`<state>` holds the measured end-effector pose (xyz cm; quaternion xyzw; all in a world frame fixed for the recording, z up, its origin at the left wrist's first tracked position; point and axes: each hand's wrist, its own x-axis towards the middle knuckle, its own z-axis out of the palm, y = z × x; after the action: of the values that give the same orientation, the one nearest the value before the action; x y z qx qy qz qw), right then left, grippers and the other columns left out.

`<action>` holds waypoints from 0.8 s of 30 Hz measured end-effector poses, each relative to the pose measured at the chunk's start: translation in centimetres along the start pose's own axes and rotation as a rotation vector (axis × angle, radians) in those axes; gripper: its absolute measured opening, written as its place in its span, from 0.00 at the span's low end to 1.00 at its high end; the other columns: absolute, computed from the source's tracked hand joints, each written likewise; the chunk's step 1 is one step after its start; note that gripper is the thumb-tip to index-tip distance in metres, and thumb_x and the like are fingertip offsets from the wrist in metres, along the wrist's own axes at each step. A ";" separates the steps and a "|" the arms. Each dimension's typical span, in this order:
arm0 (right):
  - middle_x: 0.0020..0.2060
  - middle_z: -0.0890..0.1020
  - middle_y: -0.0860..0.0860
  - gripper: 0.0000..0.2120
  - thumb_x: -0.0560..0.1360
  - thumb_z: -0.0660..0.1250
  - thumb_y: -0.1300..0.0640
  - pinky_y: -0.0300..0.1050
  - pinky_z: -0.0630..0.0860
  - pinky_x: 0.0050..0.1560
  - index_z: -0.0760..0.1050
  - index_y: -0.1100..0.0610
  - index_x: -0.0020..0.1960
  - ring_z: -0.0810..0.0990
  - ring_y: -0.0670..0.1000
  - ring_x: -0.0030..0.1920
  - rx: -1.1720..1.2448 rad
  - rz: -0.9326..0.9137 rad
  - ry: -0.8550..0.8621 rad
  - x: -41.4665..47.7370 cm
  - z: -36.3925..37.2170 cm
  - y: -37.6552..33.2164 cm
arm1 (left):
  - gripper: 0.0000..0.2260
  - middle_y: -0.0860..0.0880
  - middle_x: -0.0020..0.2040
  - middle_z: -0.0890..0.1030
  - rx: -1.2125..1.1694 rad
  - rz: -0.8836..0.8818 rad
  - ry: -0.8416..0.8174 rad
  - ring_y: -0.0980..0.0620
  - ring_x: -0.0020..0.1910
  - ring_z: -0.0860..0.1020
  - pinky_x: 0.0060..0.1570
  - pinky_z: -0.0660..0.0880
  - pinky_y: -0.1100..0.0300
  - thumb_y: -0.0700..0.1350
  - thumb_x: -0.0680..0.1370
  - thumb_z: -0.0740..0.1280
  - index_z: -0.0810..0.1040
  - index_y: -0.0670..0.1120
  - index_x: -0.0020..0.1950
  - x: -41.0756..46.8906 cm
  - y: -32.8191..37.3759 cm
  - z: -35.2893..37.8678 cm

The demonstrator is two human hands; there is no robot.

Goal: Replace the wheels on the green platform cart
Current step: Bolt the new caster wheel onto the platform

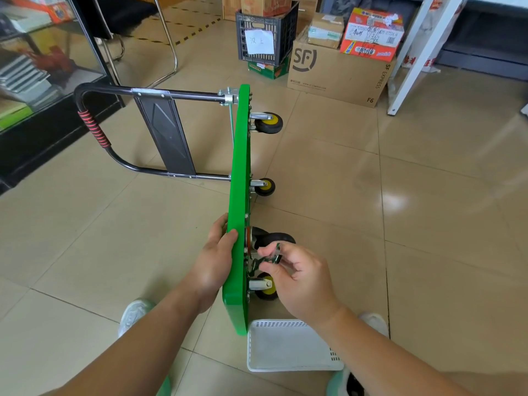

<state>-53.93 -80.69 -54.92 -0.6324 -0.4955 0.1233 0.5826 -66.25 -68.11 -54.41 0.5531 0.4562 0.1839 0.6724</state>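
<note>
Glossy beige tiled floor, stacked boxes

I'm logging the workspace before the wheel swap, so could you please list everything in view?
platform cart: one, green, tipped on its edge on the floor
cart handle: one, black with red wrap, left of the platform
wheels: four, black, three with yellow hubs, on the underside facing right
basket: one, white, floor by the feet
crate: one, black, far floor
cardboard boxes: several, brown and red, beside the crate
small part: one, dark, at the underside
left hand: gripping the platform edge
right hand: pinching the small part
</note>
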 end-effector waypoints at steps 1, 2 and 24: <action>0.46 0.87 0.53 0.06 0.71 0.74 0.68 0.42 0.83 0.53 0.83 0.62 0.48 0.86 0.45 0.50 0.003 0.043 -0.040 0.1 -0.5 -0.2 | 0.18 0.45 0.62 0.80 0.006 -0.001 -0.002 0.39 0.60 0.80 0.63 0.76 0.35 0.52 0.87 0.55 0.63 0.65 0.77 0.0 0.0 0.0; 0.47 0.87 0.52 0.05 0.72 0.74 0.67 0.43 0.82 0.53 0.82 0.61 0.47 0.86 0.46 0.50 -0.007 0.078 -0.082 0.2 -1.0 -0.4 | 0.18 0.45 0.62 0.80 0.011 0.000 -0.004 0.39 0.60 0.80 0.64 0.76 0.35 0.52 0.87 0.55 0.62 0.65 0.77 0.0 0.0 0.0; 0.30 0.82 0.50 0.07 0.70 0.74 0.62 0.39 0.75 0.32 0.80 0.53 0.37 0.78 0.44 0.29 -0.266 0.660 -0.071 -3.8 -4.0 -1.5 | 0.19 0.45 0.62 0.80 -0.017 0.004 -0.001 0.37 0.59 0.81 0.59 0.79 0.35 0.50 0.87 0.54 0.62 0.64 0.78 -0.2 0.1 0.3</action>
<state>-53.52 -86.38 -54.04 -0.8240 -0.2961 0.2613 0.4062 -66.09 -68.38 -54.25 0.5483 0.4534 0.1889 0.6768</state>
